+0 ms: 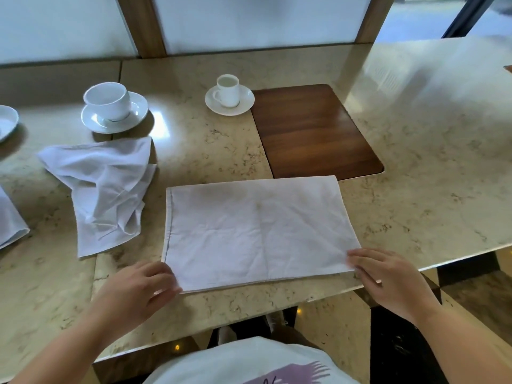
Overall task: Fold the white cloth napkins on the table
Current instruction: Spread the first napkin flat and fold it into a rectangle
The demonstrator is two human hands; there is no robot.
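Note:
A white cloth napkin (257, 231) lies flat on the marble table (415, 162), folded in half into a rectangle with its doubled edges toward me. My left hand (138, 289) pinches its near left corner. My right hand (388, 275) holds its near right corner, fingers on top of the cloth. A second white napkin (102, 189) lies crumpled to the left. Part of a third folded napkin (9, 225) shows at the far left edge.
A large cup on a saucer (113, 106) and a small cup on a saucer (229, 94) stand at the back. A plate (7, 121) sits at the far left. A dark wooden inset (313, 128) lies behind the napkin. The table's edge runs close under my hands.

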